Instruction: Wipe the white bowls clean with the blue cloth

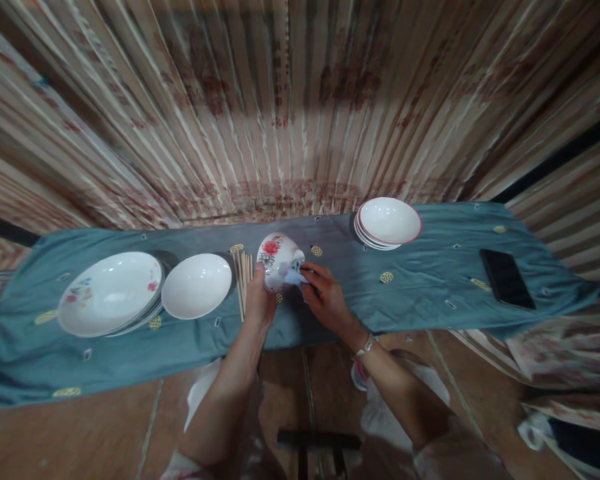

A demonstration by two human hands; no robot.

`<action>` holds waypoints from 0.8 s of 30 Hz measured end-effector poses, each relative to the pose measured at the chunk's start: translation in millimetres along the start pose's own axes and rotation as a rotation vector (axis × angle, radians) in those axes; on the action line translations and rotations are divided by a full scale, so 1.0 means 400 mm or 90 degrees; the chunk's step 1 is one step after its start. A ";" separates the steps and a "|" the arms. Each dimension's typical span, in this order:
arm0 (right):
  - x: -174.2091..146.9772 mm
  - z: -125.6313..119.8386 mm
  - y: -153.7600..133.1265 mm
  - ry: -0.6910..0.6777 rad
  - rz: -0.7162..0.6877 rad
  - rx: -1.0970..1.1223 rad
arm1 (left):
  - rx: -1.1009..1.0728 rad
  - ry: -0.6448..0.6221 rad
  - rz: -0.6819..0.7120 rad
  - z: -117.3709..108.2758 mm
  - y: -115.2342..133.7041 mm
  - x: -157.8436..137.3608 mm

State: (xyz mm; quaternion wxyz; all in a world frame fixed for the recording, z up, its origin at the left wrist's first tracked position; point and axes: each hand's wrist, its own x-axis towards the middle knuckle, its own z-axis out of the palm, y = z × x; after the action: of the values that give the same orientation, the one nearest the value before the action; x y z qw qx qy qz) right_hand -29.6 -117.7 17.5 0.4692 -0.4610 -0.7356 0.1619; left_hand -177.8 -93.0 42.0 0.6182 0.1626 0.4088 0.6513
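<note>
Bowl (276, 257) tilted in grip of left hand (261, 297); right hand (328, 295), angled inward, pinches cloth (295, 277) against it.

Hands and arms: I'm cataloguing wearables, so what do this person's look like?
The left hand and right hand are ungloved. A shiny, pale band circles the right wrist; none shows on the left. Pale sleeves leave both forearms bare.

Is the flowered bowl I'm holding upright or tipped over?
Tipped: the flowered bowl shows its patterned outside and base, with its inside hidden from view.

A black phone (507, 279) lies on the teal tablecloth (425, 287) near a patterned curtain (300, 147).
</note>
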 end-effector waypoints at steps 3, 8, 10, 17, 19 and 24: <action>-0.003 0.004 -0.007 0.028 -0.025 -0.015 | 0.019 0.011 -0.010 -0.001 -0.001 0.000; -0.006 0.003 -0.007 0.028 -0.048 -0.086 | 0.003 0.024 -0.041 0.014 -0.006 -0.009; -0.003 0.000 -0.001 0.022 -0.048 -0.112 | -0.010 0.022 -0.053 0.022 -0.008 -0.015; 0.014 -0.008 0.015 -0.017 -0.018 -0.212 | -0.032 0.020 -0.067 0.030 -0.008 -0.020; 0.017 -0.009 0.016 -0.031 -0.001 -0.229 | -0.037 0.021 -0.053 0.027 -0.011 -0.016; 0.014 -0.009 0.015 -0.046 0.014 -0.241 | -0.025 0.005 -0.033 0.014 -0.015 -0.006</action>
State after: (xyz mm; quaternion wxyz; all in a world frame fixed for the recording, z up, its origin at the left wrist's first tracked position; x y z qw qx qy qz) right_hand -24.4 -110.7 18.4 0.3451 -0.5429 -0.7644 0.0420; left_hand -169.3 -94.0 41.6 0.6363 0.1371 0.4023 0.6438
